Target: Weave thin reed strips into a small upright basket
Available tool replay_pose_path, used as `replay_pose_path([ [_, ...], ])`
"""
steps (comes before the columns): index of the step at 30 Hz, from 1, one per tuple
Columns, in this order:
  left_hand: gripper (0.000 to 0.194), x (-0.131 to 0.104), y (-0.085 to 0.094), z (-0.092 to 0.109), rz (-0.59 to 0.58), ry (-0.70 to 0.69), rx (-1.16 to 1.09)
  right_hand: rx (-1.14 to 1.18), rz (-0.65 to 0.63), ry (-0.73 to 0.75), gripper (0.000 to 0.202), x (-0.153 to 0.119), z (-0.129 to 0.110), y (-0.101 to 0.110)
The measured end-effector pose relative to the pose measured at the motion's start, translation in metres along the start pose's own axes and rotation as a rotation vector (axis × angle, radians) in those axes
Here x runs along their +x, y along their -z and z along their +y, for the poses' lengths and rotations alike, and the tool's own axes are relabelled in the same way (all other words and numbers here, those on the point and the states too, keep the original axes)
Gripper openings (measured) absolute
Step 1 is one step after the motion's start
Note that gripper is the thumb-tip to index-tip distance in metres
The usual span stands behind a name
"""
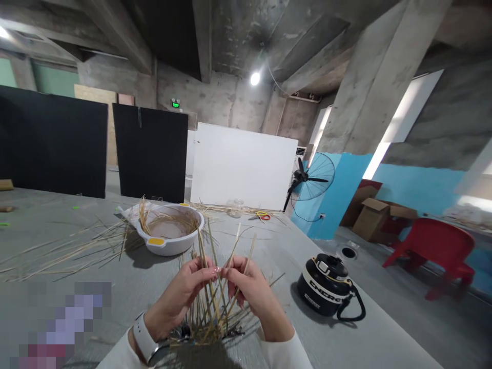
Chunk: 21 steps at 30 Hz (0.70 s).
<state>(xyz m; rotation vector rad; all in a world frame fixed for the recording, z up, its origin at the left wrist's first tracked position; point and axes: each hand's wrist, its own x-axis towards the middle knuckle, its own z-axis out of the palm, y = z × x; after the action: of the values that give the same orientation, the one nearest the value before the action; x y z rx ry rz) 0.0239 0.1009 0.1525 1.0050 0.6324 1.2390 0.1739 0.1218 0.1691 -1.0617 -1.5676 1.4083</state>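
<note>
The straw piece lies low on the bench, close in front of the person, with a tuft of long stalks standing up from it and what looks like a dark clip at its base, towards four o'clock. The left hand comes in from eight o'clock and the right hand from four. On each, thumb and fingers are pinched almost together on a few slim stalks, the thumbs meeting at the middle; exactly which stalk sits in which pinch I cannot tell. To work this well, it would help to part the stalks singly, cross them low and bend them gently, since dry straw is likely to split at a sharp kink and slack could creep in at the base.

On the grey bench, a white basin stands at eleven o'clock with straw in it, loose straw strewn towards ten, scissors at one, and a black flask between two and three. Beyond are a white panel at twelve, black panels around eleven, a fan at one and a red chair at two.
</note>
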Motion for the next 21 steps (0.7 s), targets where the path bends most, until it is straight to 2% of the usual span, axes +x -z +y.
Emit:
replay_pose_path([
  [7,0.017,0.0017,0.0004,0.0004,-0.046,-0.019,-0.066,0.022,-0.017,-0.004,0.014,-0.0019,0.0,-0.002],
  [11,0.018,0.0014,0.0007,0.0002,-0.06,-0.047,-0.064,0.03,-0.03,-0.005,0.018,-0.0024,0.0015,-0.0024],
  [21,0.025,-0.0023,0.0035,0.0041,-0.006,-0.117,0.154,-0.017,-0.035,0.015,0.02,-0.0031,0.0037,-0.0064],
])
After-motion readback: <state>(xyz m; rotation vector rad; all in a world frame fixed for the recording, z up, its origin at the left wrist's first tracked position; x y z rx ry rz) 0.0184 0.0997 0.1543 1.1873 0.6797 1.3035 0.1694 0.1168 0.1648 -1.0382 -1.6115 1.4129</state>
